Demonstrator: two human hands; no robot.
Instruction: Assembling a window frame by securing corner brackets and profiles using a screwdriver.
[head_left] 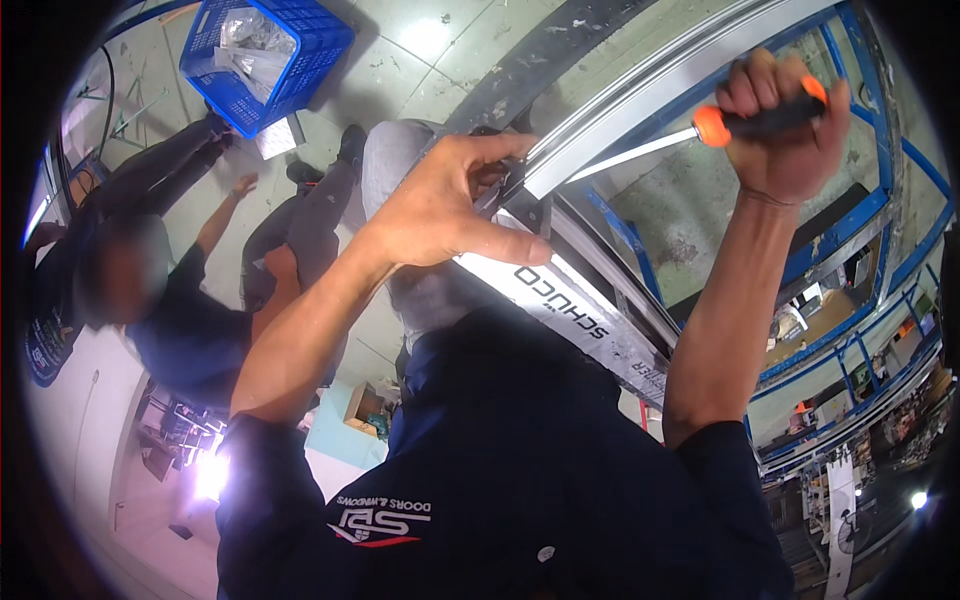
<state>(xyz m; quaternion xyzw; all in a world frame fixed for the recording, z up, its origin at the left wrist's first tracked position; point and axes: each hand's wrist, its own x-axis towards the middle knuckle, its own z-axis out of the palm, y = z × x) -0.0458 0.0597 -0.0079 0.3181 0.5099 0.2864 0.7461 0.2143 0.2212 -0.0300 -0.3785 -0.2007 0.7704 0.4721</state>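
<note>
My right hand point(785, 125) is wrapped round the black and orange handle of a screwdriver point(645, 153). Its long pale shaft slants down to the left, and the tip meets the corner of a metal window or door frame point(640, 95). At that corner my left hand point(445, 205) grips the frame, the thumb along the near side and the fingers curled behind. A small dark piece point(510, 187) shows between thumb and fingers; its kind I cannot make out. From the corner a second profile with white printed film point(560, 305) runs toward the lower right.
Blue steel racking point(880, 215) stands below and right of the frame. A dark padded bar point(560, 60) crosses behind it. At the far left a blue crate point(290, 85) holds clear plastic bags, and another person point(190, 340) is low down near it.
</note>
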